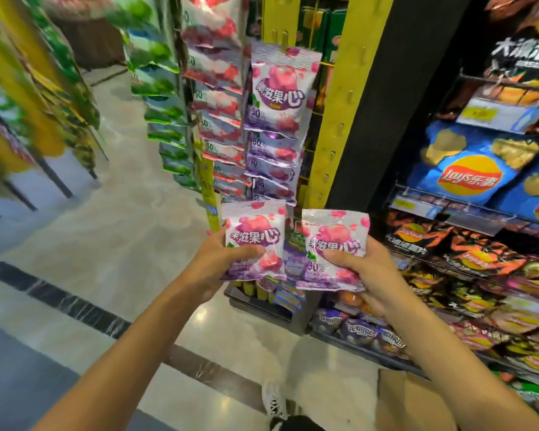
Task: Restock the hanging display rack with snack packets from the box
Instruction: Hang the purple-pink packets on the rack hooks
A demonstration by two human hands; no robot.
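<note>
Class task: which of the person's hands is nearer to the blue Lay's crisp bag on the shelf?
Right. The right hand, holding a packet, sits below and just left of the blue Lay's bag; the left hand is farther left, under the hanging rack.

Glossy pale floor (131, 231) with dark stripe (75, 309); possibly crisp shelves (467, 209) right.

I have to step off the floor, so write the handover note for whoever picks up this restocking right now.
Left hand: thumb-over grip on one pink-and-purple snack packet, held upright.
Right hand: same grip on a second matching packet.
Hanging display rack: a strip of the same packets already hangs straight ahead, above both hands; red and green strips hang to its left.
Cardboard box: on the floor at lower right, contents out of view.
Left to do: hang these two, then check the box for more.
</note>
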